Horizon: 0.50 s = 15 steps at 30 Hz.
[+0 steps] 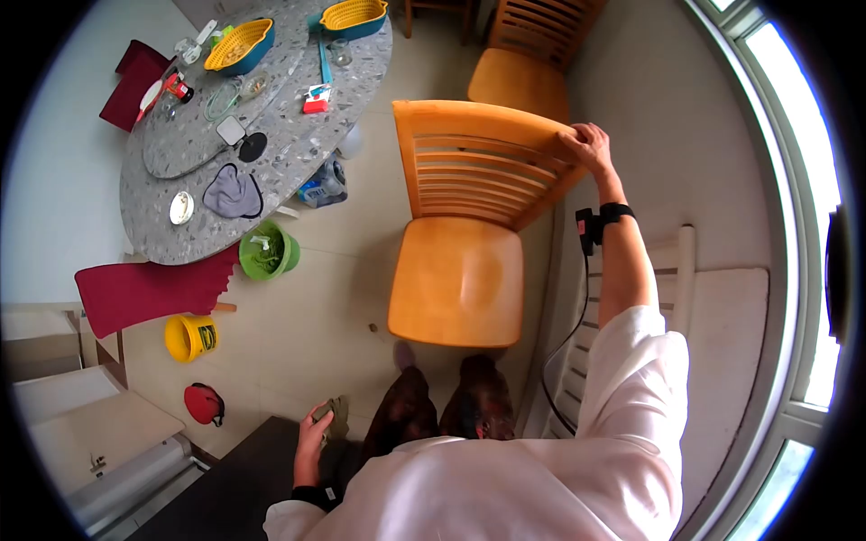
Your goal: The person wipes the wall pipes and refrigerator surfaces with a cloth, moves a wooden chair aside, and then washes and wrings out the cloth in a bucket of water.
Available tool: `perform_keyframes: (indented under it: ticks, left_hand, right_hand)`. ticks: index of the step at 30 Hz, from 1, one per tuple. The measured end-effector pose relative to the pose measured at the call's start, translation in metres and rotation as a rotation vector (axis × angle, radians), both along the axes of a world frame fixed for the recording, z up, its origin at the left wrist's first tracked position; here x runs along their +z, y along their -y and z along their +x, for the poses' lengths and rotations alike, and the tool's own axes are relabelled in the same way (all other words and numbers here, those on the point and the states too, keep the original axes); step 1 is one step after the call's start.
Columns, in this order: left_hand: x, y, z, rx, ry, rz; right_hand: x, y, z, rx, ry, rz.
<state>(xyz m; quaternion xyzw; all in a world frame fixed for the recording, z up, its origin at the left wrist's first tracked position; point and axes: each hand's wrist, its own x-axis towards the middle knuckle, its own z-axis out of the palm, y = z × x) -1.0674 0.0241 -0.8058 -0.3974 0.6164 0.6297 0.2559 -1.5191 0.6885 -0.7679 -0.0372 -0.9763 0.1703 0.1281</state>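
Note:
A wooden chair (456, 281) with a slatted backrest stands upright in front of my legs. My right hand (591, 147) is closed over the right end of its top rail, with the fingers bent around the wood. Low in the view, my left hand (316, 422) holds a bunched olive-green cloth (335, 418) beside my left leg, close to a dark surface. The cloth hides part of that hand's fingers.
A round grey speckled table (298, 135) at the upper left bears baskets, a grey cloth and a small white bowl. Green (269, 251) and yellow (191, 338) buckets and a red object (204, 404) are on the floor. Another wooden chair (517, 81) stands behind.

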Motion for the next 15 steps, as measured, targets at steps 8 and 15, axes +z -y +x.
perform_keyframes:
  ticks: [8, 15]
  left_hand:
    - [0.001, -0.003, -0.036, -0.104, 0.074, -0.117]
    - [-0.002, -0.055, -0.048, -0.006, 0.002, -0.006]
  right_hand:
    - [-0.022, -0.009, -0.01, 0.076, -0.091, 0.133]
    - [-0.019, -0.011, 0.001, 0.049, -0.076, 0.025]
